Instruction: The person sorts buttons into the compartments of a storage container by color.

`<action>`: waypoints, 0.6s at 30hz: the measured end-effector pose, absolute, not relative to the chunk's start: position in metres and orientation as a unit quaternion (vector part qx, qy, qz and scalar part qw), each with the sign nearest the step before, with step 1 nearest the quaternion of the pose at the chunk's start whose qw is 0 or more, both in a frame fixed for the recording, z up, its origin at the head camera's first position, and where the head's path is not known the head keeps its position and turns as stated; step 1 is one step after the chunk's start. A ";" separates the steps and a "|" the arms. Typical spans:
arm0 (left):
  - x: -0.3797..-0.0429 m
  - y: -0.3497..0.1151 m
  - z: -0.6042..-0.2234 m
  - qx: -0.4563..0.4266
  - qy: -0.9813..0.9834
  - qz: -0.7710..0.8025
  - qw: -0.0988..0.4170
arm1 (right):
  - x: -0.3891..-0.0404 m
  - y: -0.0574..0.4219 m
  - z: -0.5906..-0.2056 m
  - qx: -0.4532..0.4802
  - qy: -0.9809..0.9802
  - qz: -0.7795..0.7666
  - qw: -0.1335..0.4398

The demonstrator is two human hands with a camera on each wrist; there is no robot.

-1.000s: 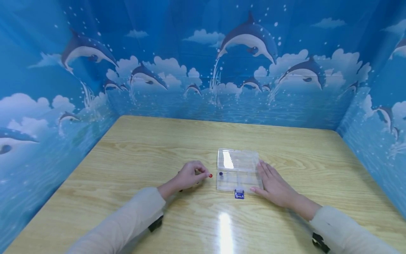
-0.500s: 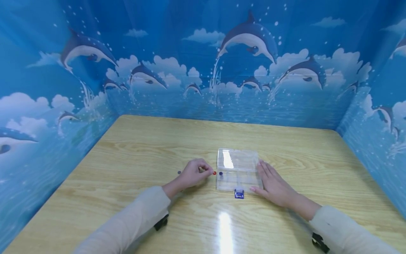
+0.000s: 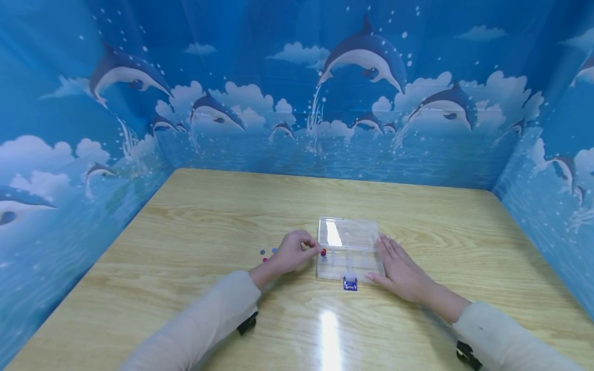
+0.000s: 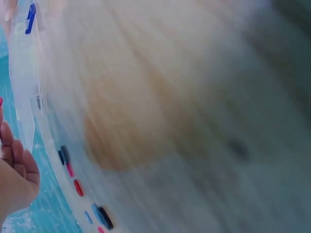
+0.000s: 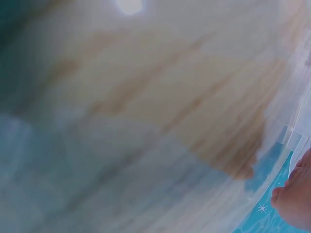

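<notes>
Between thumb and forefinger, my left hand point(image 3: 292, 252) pinches a small red disc point(image 3: 323, 251), button-like, over the left end of a clear plastic box point(image 3: 364, 264). A dark disc lies in that back left compartment, partly covered by the red one in the head view. The box's clear lid point(image 3: 357, 233) is folded back away from me, and its blue clasp point(image 3: 350, 284) hangs at the front. My right hand point(image 3: 401, 270) rests along the box's right side, fingers straight, thumb at the front corner.
Left of the box, partly behind my left wrist, lie loose discs: a grey one point(image 3: 262, 252), a blue one point(image 3: 274, 250) and a red one point(image 3: 265, 260). The left wrist view shows several more, among them another red disc point(image 4: 78, 188). A dolphin-print curtain point(image 3: 297, 134) surrounds the wooden table point(image 3: 232, 206).
My left hand has moved right with the red disc, from beside the box to over its left compartment. More loose discs show behind the wrist. The right hand and box stay put.
</notes>
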State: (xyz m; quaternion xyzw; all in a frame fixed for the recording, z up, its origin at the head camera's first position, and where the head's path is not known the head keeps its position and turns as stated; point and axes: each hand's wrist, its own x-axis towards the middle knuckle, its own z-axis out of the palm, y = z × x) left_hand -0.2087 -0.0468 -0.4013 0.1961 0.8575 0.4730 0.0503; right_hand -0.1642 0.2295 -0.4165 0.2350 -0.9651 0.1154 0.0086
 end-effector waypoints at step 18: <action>-0.215 -0.026 -0.405 0.232 0.857 0.459 0.033 | -0.164 0.229 -0.416 0.233 -0.966 0.112 0.008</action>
